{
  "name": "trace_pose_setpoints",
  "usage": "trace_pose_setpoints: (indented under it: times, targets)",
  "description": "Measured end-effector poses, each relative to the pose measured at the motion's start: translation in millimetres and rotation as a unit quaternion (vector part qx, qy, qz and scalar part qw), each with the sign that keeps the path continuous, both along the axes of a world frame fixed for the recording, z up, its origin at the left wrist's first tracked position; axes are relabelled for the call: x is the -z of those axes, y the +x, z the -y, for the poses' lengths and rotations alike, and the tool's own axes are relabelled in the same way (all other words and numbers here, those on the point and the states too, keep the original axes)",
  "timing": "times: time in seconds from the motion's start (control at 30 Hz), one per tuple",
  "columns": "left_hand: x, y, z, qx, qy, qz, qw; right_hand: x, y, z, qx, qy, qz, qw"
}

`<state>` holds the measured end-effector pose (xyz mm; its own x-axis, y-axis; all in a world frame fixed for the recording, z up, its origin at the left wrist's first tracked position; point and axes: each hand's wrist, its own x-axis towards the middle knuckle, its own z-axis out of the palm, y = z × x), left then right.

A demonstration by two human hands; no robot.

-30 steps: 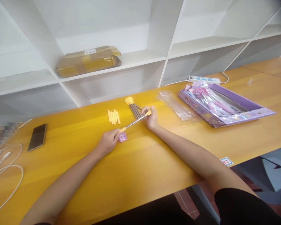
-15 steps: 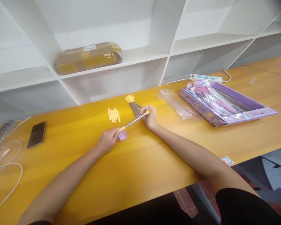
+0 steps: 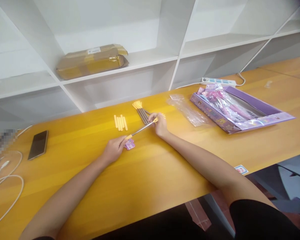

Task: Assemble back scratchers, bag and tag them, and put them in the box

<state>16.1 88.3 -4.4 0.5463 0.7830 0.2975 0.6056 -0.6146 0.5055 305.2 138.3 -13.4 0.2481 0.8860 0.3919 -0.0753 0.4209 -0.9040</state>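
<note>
A metal rod with yellow ends [image 3: 141, 129] runs slantwise between my hands. My left hand [image 3: 114, 149] is closed round its lower yellow handle, above a small purple card [image 3: 129, 144]. My right hand [image 3: 160, 125] grips the upper end, where a yellow claw-like head shows past the fingers. Behind my right hand lie several dark rods with yellow claw heads [image 3: 141, 113], partly hidden by it. Several loose yellow tubes [image 3: 120, 122] lie side by side to the left of them.
Clear plastic bags [image 3: 187, 111] lie right of the hands, beside a purple box [image 3: 223, 123] of wrapped items. A power strip [image 3: 218, 82] is behind it. A phone [image 3: 38, 145] and white cables [image 3: 22, 190] are at the left. A taped carton [image 3: 90, 63] sits on the shelf.
The whole view has shifted very slightly. Both hands keep their hold on the rod, in nearly the same pose.
</note>
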Motion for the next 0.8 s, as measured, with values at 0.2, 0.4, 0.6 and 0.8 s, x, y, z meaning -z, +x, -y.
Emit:
trace_pose_setpoints:
  times: [0.2, 0.4, 0.6, 0.8]
  targets:
    - [3.7, -1, -3, 0.004, 0.015, 0.011, 1.0, -7.2, 5, 5, 0.011, 0.045, 0.046, 0.998]
    - [14.4, -6, -6, 0.018, 0.087, 0.027, 0.996, -9.8, 3, 11, 0.0, 0.076, 0.04, 0.996]
    - [16.1, -7, -4, 0.048, 0.14, 0.035, 0.988, -10.9, -7, 19, -0.032, 0.081, 0.003, 0.996]
    - [16.2, -8, -3, 0.058, 0.156, 0.043, 0.985, -14.6, -13, 31, -0.067, 0.092, -0.004, 0.994]
